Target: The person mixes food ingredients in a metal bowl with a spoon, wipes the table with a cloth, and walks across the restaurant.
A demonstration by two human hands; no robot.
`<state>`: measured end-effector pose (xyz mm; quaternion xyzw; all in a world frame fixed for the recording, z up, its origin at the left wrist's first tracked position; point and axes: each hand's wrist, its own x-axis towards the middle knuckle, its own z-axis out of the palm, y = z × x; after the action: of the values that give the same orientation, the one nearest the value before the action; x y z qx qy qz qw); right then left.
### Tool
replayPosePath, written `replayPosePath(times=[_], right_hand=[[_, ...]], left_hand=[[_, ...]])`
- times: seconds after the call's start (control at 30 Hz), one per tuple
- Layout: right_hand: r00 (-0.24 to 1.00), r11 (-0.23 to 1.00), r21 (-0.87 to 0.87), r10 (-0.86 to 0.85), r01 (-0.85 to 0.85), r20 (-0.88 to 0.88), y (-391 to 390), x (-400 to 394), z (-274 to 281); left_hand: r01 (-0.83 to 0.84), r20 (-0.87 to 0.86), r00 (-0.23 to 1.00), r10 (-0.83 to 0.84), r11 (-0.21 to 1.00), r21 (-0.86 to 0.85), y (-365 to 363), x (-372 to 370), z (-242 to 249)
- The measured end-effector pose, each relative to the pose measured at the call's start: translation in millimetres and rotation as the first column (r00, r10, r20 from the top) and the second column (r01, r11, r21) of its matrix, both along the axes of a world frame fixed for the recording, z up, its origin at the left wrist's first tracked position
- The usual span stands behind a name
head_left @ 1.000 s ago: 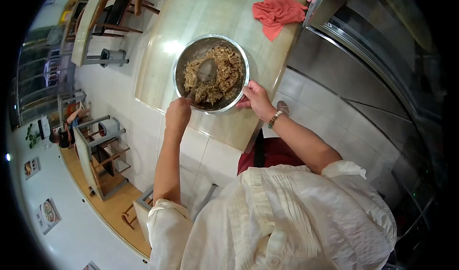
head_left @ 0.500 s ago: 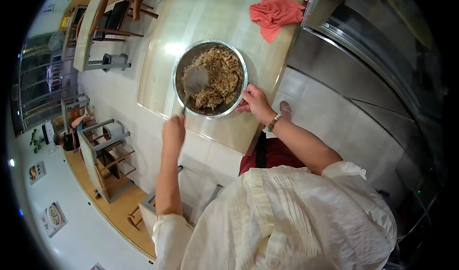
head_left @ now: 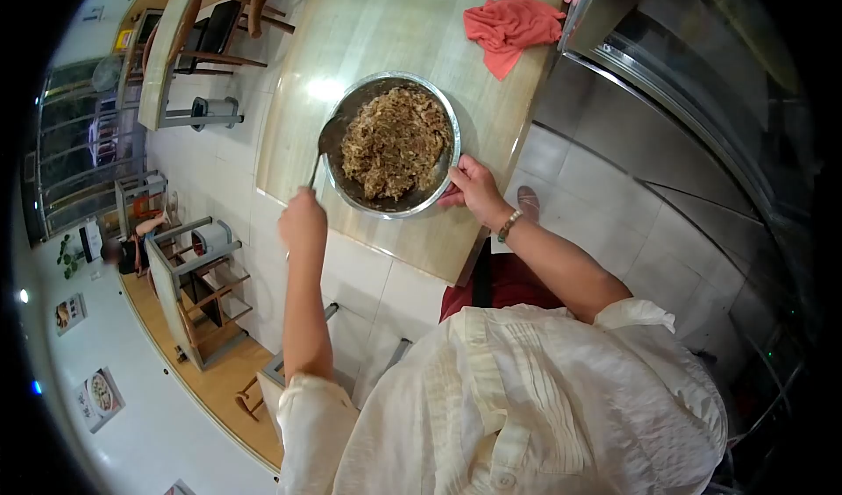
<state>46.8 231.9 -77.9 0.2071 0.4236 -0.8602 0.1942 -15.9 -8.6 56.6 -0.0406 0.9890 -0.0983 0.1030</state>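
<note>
A round metal bowl (head_left: 445, 199) stands on the table, filled with a brown, clumpy, minced-looking mixture (head_left: 395, 140). My left hand (head_left: 303, 221) is wrapped round the handle of a large metal spoon (head_left: 332, 134). The spoon's head rests at the bowl's left side, by the rim and beside the mixture. On the lower right of the bowl, my right hand (head_left: 475, 192) grips the rim, with a beaded bracelet on that wrist.
Behind the bowl, a crumpled red cloth (head_left: 511, 32) lies near the right edge of the wooden-topped table (head_left: 399, 248). A steel cabinet (head_left: 631, 135) stands to the right. Tables and chairs (head_left: 215, 35) are on the left, with a seated person (head_left: 132, 254) farther off.
My left hand has moved slightly left and down, drawing the spoon from over the mixture to the bowl's left rim. My right hand still holds the bowl.
</note>
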Motion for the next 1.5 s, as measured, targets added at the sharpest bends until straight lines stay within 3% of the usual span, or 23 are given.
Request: replayPosePath(times=[0.07, 0.13, 0.3, 0.37, 0.47, 0.53, 0.57, 0.63, 0.7, 0.77, 0.83, 0.9, 0.93, 0.97, 1.1, 1.23, 1.3, 1.37, 1.4, 1.5], right_hand=[[1.000, 1.000, -0.009, -0.018, 0.019, 0.012, -1.3, 0.2, 3.3], [0.999, 0.999, -0.008, -0.033, 0.033, 0.016, 3.1, -4.5, 5.9], [1.000, 1.000, -0.021, -0.012, 0.012, -0.005, 1.2, -1.4, 7.1], [1.000, 1.000, -0.021, -0.016, 0.016, -0.011, 1.0, -0.4, 7.5], [1.000, 1.000, -0.020, -0.016, 0.016, -0.008, 0.2, -1.0, 9.8], [1.000, 1.000, -0.019, -0.016, 0.016, 0.001, 1.9, -1.9, 13.5], [1.000, 0.999, -0.035, -0.009, 0.009, 0.016, 3.8, -2.0, 16.5], [1.000, 0.999, -0.053, 0.010, -0.008, 0.029, 2.9, 2.2, 19.1], [1.000, 1.000, -0.019, -0.020, 0.020, 0.012, 0.7, -1.7, 12.8], [1.000, 0.999, -0.017, -0.027, 0.027, 0.015, -1.5, 0.7, 6.5], [1.000, 0.999, -0.028, -0.025, 0.024, -0.011, -0.7, -0.8, 4.4], [1.000, 0.999, -0.033, -0.027, 0.027, -0.009, -2.3, 1.1, 5.5], [0.999, 0.999, -0.033, -0.029, 0.028, -0.016, -0.8, 0.1, 5.8], [1.000, 0.999, -0.029, -0.028, 0.027, -0.012, 1.5, 1.6, 8.8], [1.000, 1.000, -0.005, -0.012, 0.012, 0.008, 1.3, -1.0, 9.2], [1.000, 1.000, 0.015, -0.008, 0.008, -0.008, 3.8, -0.2, 12.5], [1.000, 1.000, -0.005, -0.008, 0.008, -0.013, 2.9, -0.1, 13.8], [1.000, 1.000, -0.019, 0.009, -0.009, -0.017, 3.5, 2.4, 11.7], [1.000, 1.000, -0.004, 0.013, -0.013, -0.019, 2.4, 3.2, 7.2], [0.999, 1.000, 0.015, 0.015, -0.015, -0.031, 1.1, 0.5, 4.9]], left_hand=[[0.131, 0.000, 0.991, -0.132, 0.982, 0.137, 2.9, -6.9, -37.4], [0.121, 0.031, 0.991, -0.128, 0.976, 0.184, 37.0, 9.5, -44.3], [0.092, 0.103, 0.987, -0.126, 0.954, 0.287, 46.0, 78.4, 18.3], [-0.022, 0.174, 0.985, -0.019, 0.972, 0.232, 46.8, 89.2, 34.5], [-0.001, 0.213, 0.975, -0.058, 0.964, 0.266, 36.2, 76.9, -8.4], [0.097, 0.138, 0.978, -0.160, 0.922, 0.376, 7.1, 41.4, -50.3], [0.115, 0.106, 0.981, -0.163, 0.926, 0.361, -11.9, 20.2, -68.9], [0.084, 0.078, 0.991, -0.112, 0.949, 0.305, 1.6, -7.9, -34.1], [0.052, 0.047, 0.997, -0.066, 0.966, 0.252, 7.4, -1.0, -8.8], [0.002, 0.128, 0.991, -0.041, 0.956, 0.294, 18.0, 30.4, 13.6], [0.026, 0.230, 0.968, -0.105, 0.945, 0.327, 20.7, 55.3, -4.7], [0.095, 0.166, 0.971, -0.171, 0.918, 0.386, -4.4, 39.2, -46.8], [0.064, 0.094, 0.990, -0.108, 0.921, 0.384, -5.7, 20.7, -52.0], [0.129, 0.109, 0.981, -0.161, 0.959, 0.252, 1.2, 1.2, -44.5], [0.133, 0.074, 0.984, -0.160, 0.948, 0.289, 9.8, 12.2, -15.0], [0.077, 0.313, 0.938, -0.147, 0.971, 0.225, 10.1, 65.5, -12.1], [0.132, 0.223, 0.957, -0.186, 0.963, 0.235, -17.2, 41.0, -41.1], [0.141, 0.145, 0.973, -0.180, 0.959, 0.246, -8.4, 8.9, -32.4], [0.132, 0.144, 0.975, -0.171, 0.960, 0.247, -3.9, 8.9, -22.1], [-0.118, 0.191, 0.981, 0.032, 0.881, 0.459, 1.3, 13.0, -10.1]])
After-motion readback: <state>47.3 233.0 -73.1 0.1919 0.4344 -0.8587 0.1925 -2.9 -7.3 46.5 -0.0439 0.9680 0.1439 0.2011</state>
